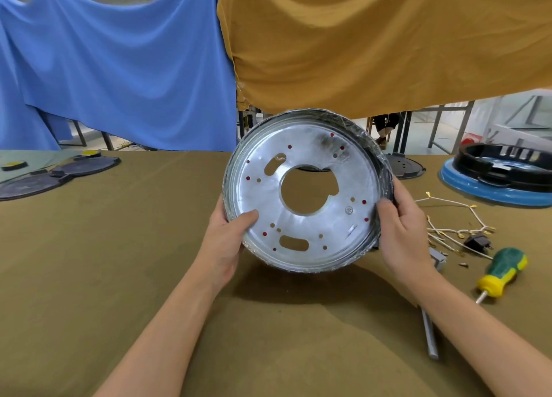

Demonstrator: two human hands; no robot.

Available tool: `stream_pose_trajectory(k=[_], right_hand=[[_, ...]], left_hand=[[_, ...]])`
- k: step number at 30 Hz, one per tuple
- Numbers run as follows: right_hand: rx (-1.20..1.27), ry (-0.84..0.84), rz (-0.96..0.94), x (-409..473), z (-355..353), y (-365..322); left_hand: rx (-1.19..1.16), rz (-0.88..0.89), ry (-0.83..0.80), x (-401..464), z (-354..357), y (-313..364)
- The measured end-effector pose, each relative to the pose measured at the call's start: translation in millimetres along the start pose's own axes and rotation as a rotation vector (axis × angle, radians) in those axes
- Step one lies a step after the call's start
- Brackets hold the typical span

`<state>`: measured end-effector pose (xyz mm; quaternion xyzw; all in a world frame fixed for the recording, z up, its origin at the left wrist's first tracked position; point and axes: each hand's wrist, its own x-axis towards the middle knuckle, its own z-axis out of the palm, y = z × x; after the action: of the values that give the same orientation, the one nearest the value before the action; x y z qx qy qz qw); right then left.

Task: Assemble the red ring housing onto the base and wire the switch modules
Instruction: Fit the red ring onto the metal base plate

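Up off the table (pixel 89 277), I held the round metal base (pixel 304 187) tilted toward me with both hands, its silver face showing a large middle hole, two long slots and a scatter of small holes, several of them showing red from behind. My left hand (pixel 227 241) gripped the lower left rim, thumb pressed flat on the silver face and the other fingers curled behind it out of sight. My right hand (pixel 400 229) gripped the right rim, thumb on the edge and the fingers wrapped round the dark, film-covered outer wall. Whether the red I saw through the holes was the ring housing itself, I could not tell. To the right on the olive cloth lay a bundle of pale wires (pixel 457 229) with gold ends, a small black plug (pixel 478 242) just beside them, and a screwdriver (pixel 501 272) with a green and yellow handle. Far right sat a black ring part (pixel 504 163) on a blue disc (pixel 484 187). At the far left lay dark flat plates (pixel 59 172). Blue cloth (pixel 119 67) and mustard cloth (pixel 373 44) hung behind.
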<state>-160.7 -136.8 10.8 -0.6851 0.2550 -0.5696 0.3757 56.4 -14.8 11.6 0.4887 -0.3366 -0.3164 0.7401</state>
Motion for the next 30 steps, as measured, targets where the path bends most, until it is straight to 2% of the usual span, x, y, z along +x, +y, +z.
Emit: stream_pose_trajectory(k=[6,14,22,30], right_hand=[[-0.040,-0.016,0.041,1.1,0.5,-5.2],[-0.289,-0.109,0.279,3.3,-0.7,-0.7],[-0.392,-0.118,0.312,4.0,0.9,0.3],[-0.344,-0.110,0.314,-0.4,1.1,-4.3]], left_hand=[[0.048,-0.063,0.059,0.1,-2.1,3.0],[0.196,-0.359,0.129,5.5,-11.7,6.4],[0.297,-0.295,0.191,3.4,-6.1,2.2],[0.251,-0.355,0.224,-1.3,-0.6,1.6]])
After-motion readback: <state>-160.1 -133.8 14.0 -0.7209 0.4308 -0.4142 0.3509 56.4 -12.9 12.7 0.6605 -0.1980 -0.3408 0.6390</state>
